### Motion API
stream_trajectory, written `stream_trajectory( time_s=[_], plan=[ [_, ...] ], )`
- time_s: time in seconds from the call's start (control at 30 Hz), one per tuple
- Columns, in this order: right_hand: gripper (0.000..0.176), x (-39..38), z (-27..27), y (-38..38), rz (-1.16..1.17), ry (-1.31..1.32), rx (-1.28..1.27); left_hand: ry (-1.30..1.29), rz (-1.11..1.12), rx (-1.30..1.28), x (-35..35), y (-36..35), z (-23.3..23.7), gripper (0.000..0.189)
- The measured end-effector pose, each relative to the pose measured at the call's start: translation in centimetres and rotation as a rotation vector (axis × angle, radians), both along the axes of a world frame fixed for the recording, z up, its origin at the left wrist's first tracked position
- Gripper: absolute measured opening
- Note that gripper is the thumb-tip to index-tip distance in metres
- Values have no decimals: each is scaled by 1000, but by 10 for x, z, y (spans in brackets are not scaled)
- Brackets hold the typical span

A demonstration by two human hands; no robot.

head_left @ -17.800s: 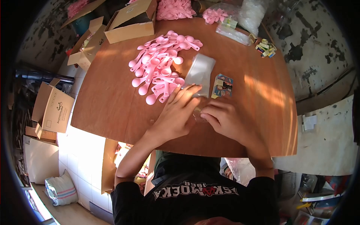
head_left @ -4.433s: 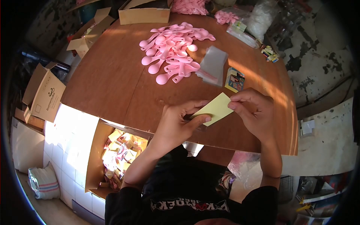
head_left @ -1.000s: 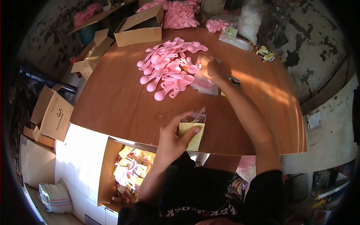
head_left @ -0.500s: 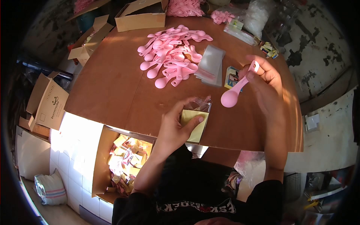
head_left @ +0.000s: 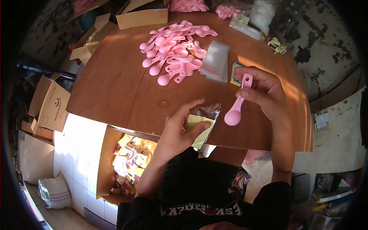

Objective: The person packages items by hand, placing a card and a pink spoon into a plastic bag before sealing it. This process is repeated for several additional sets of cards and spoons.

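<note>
Near the table's front edge, my left hand (head_left: 180,128) is closed on a clear plastic bag (head_left: 210,111) with a yellow card (head_left: 196,122) inside; the bag's mouth faces away from me. My right hand (head_left: 264,92) pinches a pink measuring spoon (head_left: 239,101) by its handle, the round bowl hanging down just right of the bag, apart from it. Beyond my right hand lies a small stack of printed cards (head_left: 234,74), partly hidden by the fingers. Flat clear bags (head_left: 216,61) lie left of that stack, beside a heap of pink spoons (head_left: 172,50).
Below the table edge, an open carton (head_left: 103,168) holds many packed pieces. Another carton (head_left: 142,15) stands at the far edge, beside a bag of pink spoons (head_left: 188,5). Small packets (head_left: 276,46) lie at the far right. A labelled box (head_left: 53,105) stands on the left.
My right hand has brought the pink spoon down and toward me, closer to the bag. The bag in my left hand has tilted slightly, and its mouth has shifted right.
</note>
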State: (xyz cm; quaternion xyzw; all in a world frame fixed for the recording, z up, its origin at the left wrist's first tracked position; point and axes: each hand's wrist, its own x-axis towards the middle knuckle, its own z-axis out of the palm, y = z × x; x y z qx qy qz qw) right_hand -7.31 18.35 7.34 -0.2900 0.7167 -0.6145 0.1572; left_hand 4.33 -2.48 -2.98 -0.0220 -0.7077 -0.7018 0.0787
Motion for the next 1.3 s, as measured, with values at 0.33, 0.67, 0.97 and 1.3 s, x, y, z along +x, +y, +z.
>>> stream_trajectory(
  time_s=[0.33,0.67,0.97,1.3],
  plan=[
    [42,15,-13,-7,413,-356,119,182,-26,116,-4,4,-7,58],
    [36,26,-16,-12,-1,-21,-113,156,18,87,-8,-1,-9,57],
    [40,11,-25,-25,-169,233,-398,181,-81,111,-9,10,-4,60],
    [38,19,-26,-29,-111,162,-259,176,-60,9,-13,7,0,65]
  ],
)
